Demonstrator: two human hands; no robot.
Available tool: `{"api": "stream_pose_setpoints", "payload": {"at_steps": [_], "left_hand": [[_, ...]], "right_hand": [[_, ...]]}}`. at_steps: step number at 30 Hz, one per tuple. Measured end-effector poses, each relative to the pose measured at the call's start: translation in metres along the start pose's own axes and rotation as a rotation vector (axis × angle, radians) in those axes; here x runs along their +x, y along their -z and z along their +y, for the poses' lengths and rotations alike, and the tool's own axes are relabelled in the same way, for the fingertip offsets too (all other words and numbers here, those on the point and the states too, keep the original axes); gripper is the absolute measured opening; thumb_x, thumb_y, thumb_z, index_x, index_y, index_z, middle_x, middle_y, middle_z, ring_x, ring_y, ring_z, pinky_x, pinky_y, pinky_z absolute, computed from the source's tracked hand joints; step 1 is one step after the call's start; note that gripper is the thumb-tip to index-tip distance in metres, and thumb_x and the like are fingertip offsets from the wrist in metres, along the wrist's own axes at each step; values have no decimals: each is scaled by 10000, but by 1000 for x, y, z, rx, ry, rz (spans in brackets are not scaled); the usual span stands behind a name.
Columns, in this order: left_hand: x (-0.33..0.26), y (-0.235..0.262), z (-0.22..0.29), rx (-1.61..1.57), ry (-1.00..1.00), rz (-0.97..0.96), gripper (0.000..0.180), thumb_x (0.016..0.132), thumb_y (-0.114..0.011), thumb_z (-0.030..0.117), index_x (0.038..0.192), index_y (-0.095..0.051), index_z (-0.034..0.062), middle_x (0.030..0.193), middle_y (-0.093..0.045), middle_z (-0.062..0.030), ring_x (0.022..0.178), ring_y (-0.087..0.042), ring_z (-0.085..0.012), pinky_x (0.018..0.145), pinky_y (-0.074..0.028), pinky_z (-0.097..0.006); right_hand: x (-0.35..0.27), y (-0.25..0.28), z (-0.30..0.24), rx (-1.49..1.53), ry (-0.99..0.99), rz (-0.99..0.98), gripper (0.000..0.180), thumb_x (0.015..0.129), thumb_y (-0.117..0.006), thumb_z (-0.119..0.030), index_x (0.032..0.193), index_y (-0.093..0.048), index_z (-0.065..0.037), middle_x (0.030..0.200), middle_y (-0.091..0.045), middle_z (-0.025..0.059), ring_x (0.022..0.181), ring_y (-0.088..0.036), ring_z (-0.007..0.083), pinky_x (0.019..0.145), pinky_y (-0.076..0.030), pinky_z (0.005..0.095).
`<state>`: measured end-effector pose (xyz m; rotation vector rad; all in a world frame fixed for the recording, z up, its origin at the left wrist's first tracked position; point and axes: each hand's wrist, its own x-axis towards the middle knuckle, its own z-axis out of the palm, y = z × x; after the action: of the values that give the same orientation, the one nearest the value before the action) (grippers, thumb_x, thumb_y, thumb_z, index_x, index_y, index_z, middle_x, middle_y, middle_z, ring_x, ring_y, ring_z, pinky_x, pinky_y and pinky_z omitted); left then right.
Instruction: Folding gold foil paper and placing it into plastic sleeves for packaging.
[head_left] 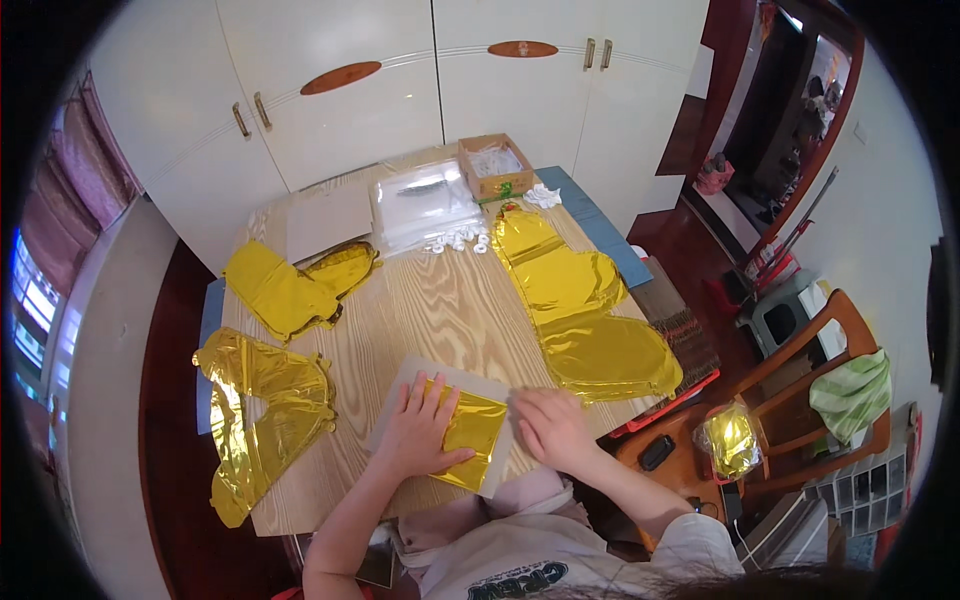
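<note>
A folded sheet of gold foil (474, 428) lies on a grey card (405, 376) at the table's near edge. My left hand (420, 425) rests flat on the foil, its fingers spread. At the card's right edge is my right hand (555, 425), fingers bent and close together, apparently gripping that edge; its fingertips are partly hidden. Flat gold foil balloons lie around: a crumpled balloon (265, 400) at near left, a folded balloon (275, 290) behind it, and a long balloon (565, 290) on the right.
Clear plastic bags (425, 205), small white rings (460, 240), a grey board (328, 224) and a cardboard box (497, 170) stand along the table's far side. On the right, a wooden chair (845, 320) holds a gold foil packet (733, 440) and a black object (656, 453).
</note>
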<state>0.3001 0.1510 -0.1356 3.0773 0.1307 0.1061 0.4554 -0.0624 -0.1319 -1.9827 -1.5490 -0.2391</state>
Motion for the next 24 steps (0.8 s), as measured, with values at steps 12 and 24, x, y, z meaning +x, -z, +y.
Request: {"api": "stream_pose_setpoints", "payload": {"at_steps": [12, 24], "left_hand": [[-2, -2, -2, -18, -8, 0, 969, 799, -535, 734, 1472, -370, 56, 1527, -290, -259, 1424, -207, -478, 1140, -172, -590], [-1, -1, -2, -20, -18, 16, 957, 810, -504, 751, 1483, -361, 84, 1527, -285, -266, 1417, -210, -493, 1138, -172, -597]], "right_hand": [[14, -7, 12, 82, -122, -98, 327, 759, -705, -180, 1076, -647, -123, 1094, -604, 46, 1089, -537, 240, 909, -396, 408], [19, -31, 9, 41, -142, -10, 199, 777, -699, -181, 965, -659, -127, 936, -592, 51, 972, -552, 256, 828, -374, 387]]}}
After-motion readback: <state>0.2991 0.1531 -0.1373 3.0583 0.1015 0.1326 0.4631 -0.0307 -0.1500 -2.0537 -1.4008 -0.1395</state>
